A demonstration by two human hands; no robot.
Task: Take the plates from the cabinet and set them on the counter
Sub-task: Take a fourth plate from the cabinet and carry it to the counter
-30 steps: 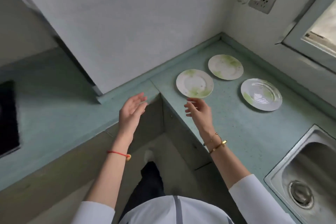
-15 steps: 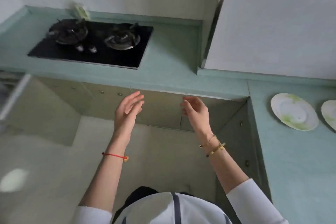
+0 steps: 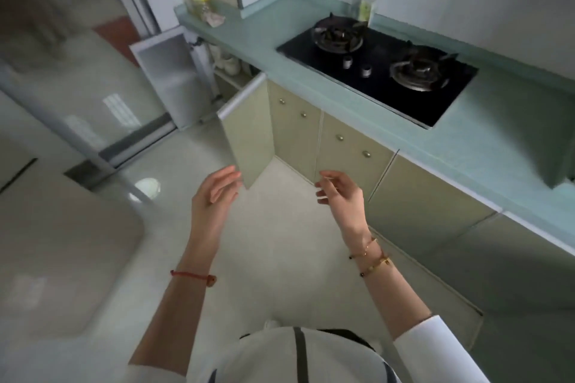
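The left hand (image 3: 214,196) and right hand (image 3: 342,196) hover empty, fingers (image 3: 228,173) loosely spread. A cabinet door (image 3: 249,137) stands open just beyond.

The cabinet (image 3: 230,71) stands open under the table (image 3: 249,40) rim. Two swung-out doors narrow its way in: a grey-lined door (image 3: 174,81) on the far side and a green door (image 3: 249,134) whose lower corner shows just past the left hand (image 3: 214,196). Bare floor (image 3: 280,242) lies below.
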